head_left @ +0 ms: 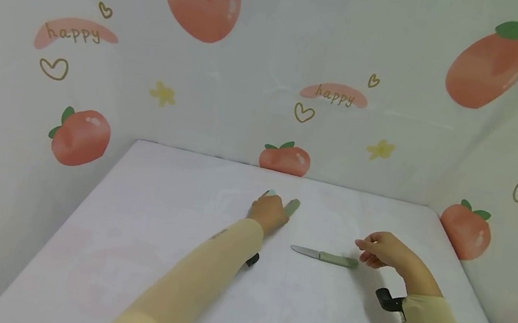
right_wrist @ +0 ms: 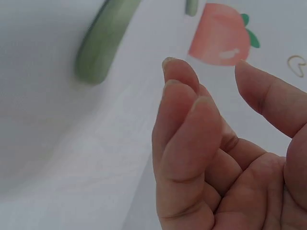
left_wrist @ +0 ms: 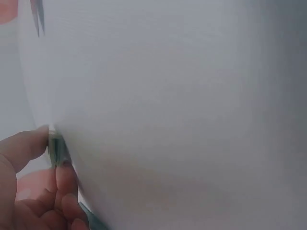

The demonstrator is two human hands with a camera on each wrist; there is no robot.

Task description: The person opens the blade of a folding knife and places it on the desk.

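Toward the far middle of the table, my left hand (head_left: pixel 269 213) pinches a small green piece (left_wrist: pixel 57 148) between thumb and fingers; its kind cannot be made out. A pale tip (head_left: pixel 270 192) shows just beyond that hand, and a green handle-like end (head_left: pixel 292 207) sticks out at its right. Whether these are joined is hidden by the hand. A knife with a green handle (head_left: pixel 338 260) lies flat, its blade (head_left: pixel 307 251) pointing left. My right hand (head_left: pixel 385 250) hovers by the handle's end, thumb apart from loosely bent fingers, holding nothing.
The white table (head_left: pixel 160 259) meets a pale wall covering (head_left: pixel 249 97) with printed fruit at the back and sides. A black wrist strap mount (head_left: pixel 389 300) juts from the right wrist.
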